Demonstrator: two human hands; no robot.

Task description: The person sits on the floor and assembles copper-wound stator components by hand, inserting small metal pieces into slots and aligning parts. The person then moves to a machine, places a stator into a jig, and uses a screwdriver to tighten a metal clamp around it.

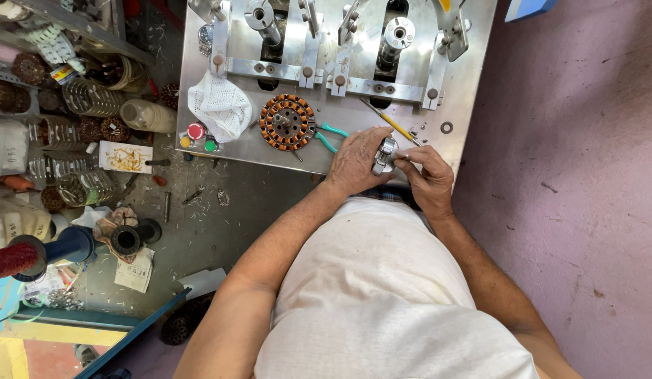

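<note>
My left hand grips a small shiny metal part at the front edge of a steel work plate. My right hand pinches something thin against that part from the right; what it pinches is too small to tell. A round stator wound with copper coils lies flat on the plate just left of my hands. Green-handled pliers rest between the stator and my left hand. A yellow-handled tool lies on the plate above my hands.
A white knitted cloth and red, yellow and green push buttons sit on the plate's left end. Two steel spindles stand at the back. Clear bottles, wire spools and scraps crowd the floor on the left. A pink wall is on the right.
</note>
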